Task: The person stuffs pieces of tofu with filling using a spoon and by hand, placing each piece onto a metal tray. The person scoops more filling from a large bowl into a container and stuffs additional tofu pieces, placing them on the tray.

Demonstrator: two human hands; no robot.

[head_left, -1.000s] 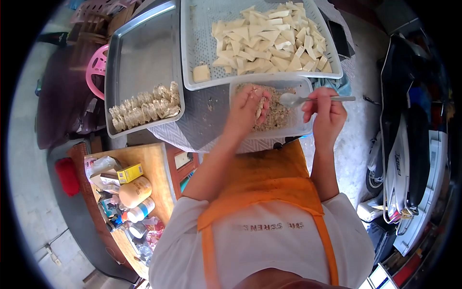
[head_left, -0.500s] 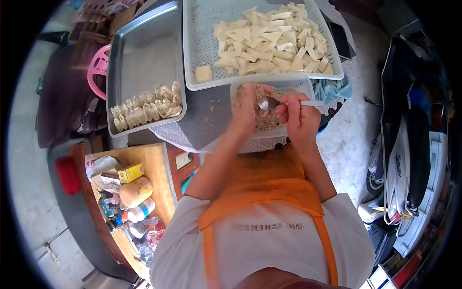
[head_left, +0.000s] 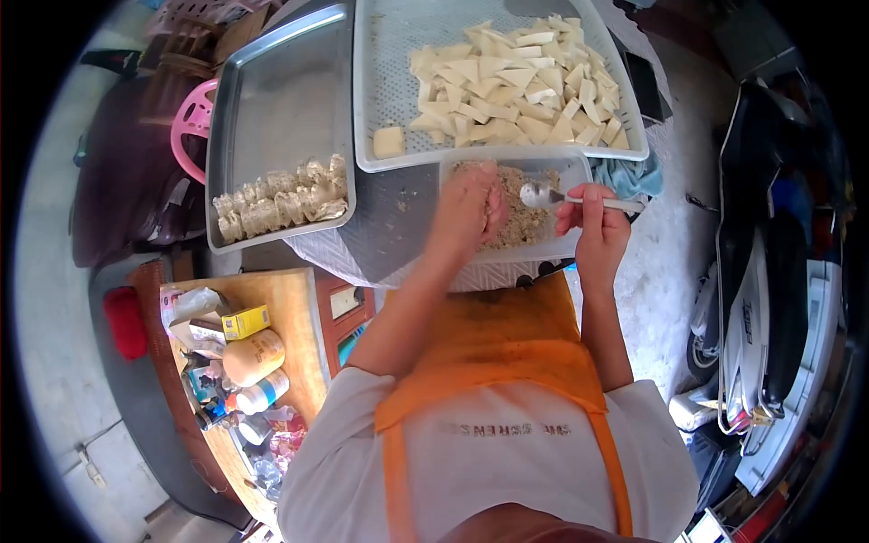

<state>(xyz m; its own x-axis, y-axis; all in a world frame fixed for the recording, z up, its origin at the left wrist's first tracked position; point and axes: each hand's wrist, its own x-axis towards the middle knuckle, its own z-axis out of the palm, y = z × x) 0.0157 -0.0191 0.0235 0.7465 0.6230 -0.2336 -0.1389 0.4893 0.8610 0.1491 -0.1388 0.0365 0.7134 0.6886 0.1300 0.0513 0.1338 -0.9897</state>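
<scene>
My right hand grips the handle of a metal spoon, its bowl over a clear plastic tub. The tub contains a brownish minced filling. My left hand is curled above the tub's left side, back of the hand upward; whatever its fingers hold is hidden. Just beyond, a white perforated basket carries a heap of pale tofu-like wedges, with a single piece lying apart at its near left corner. Filled pieces stand in rows in the metal tray on the left.
A pink plastic rim shows beside the tray. A blue cloth lies right of the tub, with a dark phone-like slab farther back. Jars and boxes crowd a wooden cabinet top at lower left. A scooter stands at right.
My right hand and the spoon have moved right, away from my left hand. My left hand has turned and curled more, and the view has shifted slightly.
</scene>
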